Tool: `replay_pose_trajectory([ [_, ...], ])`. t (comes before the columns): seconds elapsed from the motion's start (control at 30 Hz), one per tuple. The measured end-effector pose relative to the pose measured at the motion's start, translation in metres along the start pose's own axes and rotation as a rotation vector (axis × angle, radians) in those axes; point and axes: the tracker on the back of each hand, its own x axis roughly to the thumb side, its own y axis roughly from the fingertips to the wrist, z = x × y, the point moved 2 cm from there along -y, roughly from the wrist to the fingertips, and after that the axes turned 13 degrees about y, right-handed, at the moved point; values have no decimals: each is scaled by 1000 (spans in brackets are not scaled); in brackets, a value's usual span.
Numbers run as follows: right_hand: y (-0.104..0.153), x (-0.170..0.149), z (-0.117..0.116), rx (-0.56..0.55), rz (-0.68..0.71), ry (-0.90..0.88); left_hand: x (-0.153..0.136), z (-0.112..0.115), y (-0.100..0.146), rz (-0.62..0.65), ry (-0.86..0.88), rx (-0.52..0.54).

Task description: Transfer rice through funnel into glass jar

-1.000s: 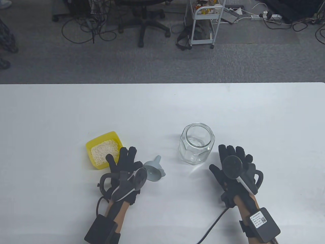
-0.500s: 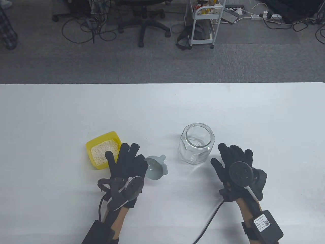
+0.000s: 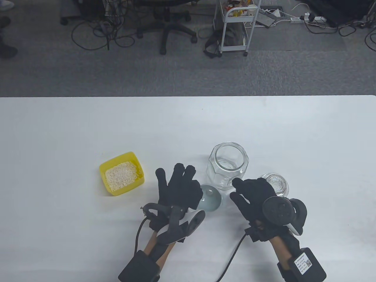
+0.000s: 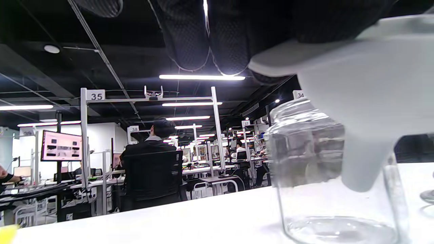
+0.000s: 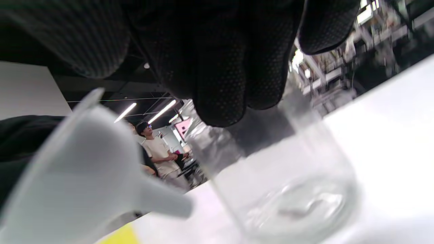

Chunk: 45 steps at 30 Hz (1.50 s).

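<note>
A: What changed just now?
B: The left hand (image 3: 179, 188) has picked up the pale grey plastic funnel (image 3: 211, 199) and carried it beside the clear glass jar (image 3: 227, 169), lower middle. The right hand (image 3: 254, 195), fingers spread, reaches for the jar.
A: And the rice?
B: In the yellow tub (image 3: 122, 173), left.
A: Any writing?
B: Signs say 35 and 34.

Black mesh-gloved hands (image 3: 179, 188) — bare forearms, black cables.
</note>
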Motion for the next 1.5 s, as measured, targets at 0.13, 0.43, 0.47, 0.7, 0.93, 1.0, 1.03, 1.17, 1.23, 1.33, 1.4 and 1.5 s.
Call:
replay_pose_trajectory([
  [0.13,-2,-5,-4,53,-28,-74,9,2,-5,18,-6,9],
  [0.43,-2,-1,-10,143,-33,-105,6,0,-2,36,19,59],
  [0.47,-2,-2,-11,144,-37,-107,6,0,-2,39,23,56],
  [0.7,-3,-13,-25,276,-151,-366,5,-5,2,54,40,102],
  [0.93,-2,-18,-34,358,-234,-357,8,-1,0,54,32,99],
  [1.0,-3,-18,-35,356,-235,-356,8,0,0,54,27,96],
  [1.03,-3,-18,-35,354,-235,-358,8,0,0,55,26,96],
  [1.17,-4,-23,-37,359,-263,-454,4,-2,0,49,63,98],
  [1.23,-5,-28,-37,384,-270,-524,1,-4,0,46,93,96],
  [1.33,-5,-34,-32,415,-267,-592,-6,-11,2,53,115,100],
  [1.4,-6,-39,-27,416,-270,-603,-16,-16,5,43,138,119],
  [1.5,-6,-52,-17,404,-280,-570,-42,-18,8,5,196,83],
])
